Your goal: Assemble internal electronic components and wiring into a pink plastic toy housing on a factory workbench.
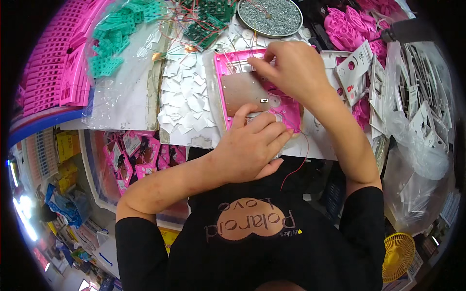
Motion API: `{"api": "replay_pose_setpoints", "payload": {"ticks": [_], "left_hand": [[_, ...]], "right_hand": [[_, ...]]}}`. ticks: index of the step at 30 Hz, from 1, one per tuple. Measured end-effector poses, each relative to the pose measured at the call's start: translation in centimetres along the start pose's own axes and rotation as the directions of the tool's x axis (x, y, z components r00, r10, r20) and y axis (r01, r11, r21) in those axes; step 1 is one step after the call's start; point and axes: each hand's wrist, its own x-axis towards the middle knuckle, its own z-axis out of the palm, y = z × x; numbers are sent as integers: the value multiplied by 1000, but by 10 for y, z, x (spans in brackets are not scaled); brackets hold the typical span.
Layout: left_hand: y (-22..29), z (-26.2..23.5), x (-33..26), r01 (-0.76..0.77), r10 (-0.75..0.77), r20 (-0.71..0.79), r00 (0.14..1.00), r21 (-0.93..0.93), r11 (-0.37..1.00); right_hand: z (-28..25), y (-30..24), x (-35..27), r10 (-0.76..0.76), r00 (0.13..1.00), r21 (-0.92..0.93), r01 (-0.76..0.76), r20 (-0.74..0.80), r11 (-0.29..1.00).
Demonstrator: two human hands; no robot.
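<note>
A pink plastic casing (pixel 219 82) lies in front of me with its inside up. A brown-grey circuit board (pixel 240 92) sits in it, bearing a small metal part (pixel 264 101) near its right edge. My left hand (pixel 255 143) rests across the casing's near side, fingers spread and thumb toward me. Over the far side bends my right hand (pixel 296 68), thumb and forefinger drawn together; whatever is between them is too small to make out. Thin wires run beside its fingertips. A red wire (pixel 307 145) hangs from the casing over the table's near edge.
White pieces (pixel 184 94) cover the table left of the casing. Beyond stand green circuit boards (pixel 206 31) with wires and a round tin of small metal parts (pixel 269 17). Stacked pink panels (pixel 48 63) and green plastic parts (pixel 107 58) lie left; white panels (pixel 354 68) lie right.
</note>
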Motion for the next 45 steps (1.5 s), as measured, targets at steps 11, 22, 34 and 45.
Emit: {"api": "replay_pose_setpoints", "payload": {"ticks": [11,22,34,45], "left_hand": [[-113,-53,16,441,-428,-493,757,-98,892],[-132,-63,38,229,-253,-305,918,-112,967],[-99,-30,28,251,-277,-445,852,-117,961],[-88,-38,37,272,-253,-468,847,-29,962]], "right_hand": [[20,-5,-13,-409,904,164,426,-127,890],[5,15,-2,-488,873,321,467,-17,824],[22,43,80,-599,791,349,530,127,773],[-3,27,17,-489,872,-157,483,-4,862]]}}
